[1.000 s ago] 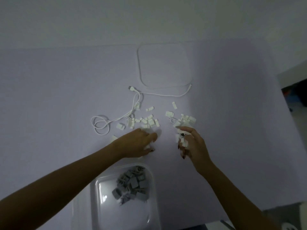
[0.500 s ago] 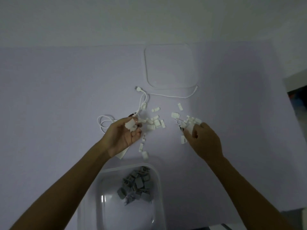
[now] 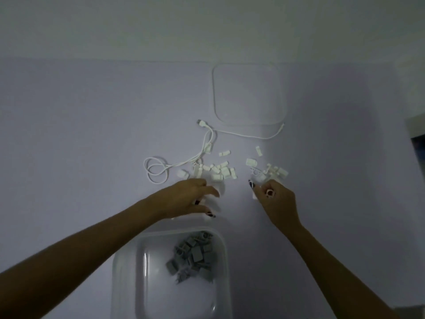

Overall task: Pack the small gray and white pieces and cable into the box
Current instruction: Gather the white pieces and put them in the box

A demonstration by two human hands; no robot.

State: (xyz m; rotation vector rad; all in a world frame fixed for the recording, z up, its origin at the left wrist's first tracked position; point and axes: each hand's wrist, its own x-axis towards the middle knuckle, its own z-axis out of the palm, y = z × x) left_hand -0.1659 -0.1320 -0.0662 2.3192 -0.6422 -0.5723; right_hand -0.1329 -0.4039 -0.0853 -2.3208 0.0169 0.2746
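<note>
Since half a second ago the left hand [image 3: 188, 199] has turned palm-down and dropped to the surface [image 3: 92, 134] just above the box [image 3: 124, 272], its fingers loosely curled over something white, though I cannot tell whether they grip it; the right hand [image 3: 276, 201] has slid slightly lower, fingers curled and pinching small white pieces [image 3: 268, 192] at the near edge of the right-hand scatter; both forearms reach in from the bottom corners. Gray pieces [image 3: 195, 256], blocky and matte, lie heaped in the translucent rounded box at bottom centre; glossy white clips [image 3: 220, 171] litter the middle of the frame; the thin white cable [image 3: 161, 171] lies coiled to their left; a square, round-cornered lid [image 3: 249, 93] lies flat in the upper right.
</note>
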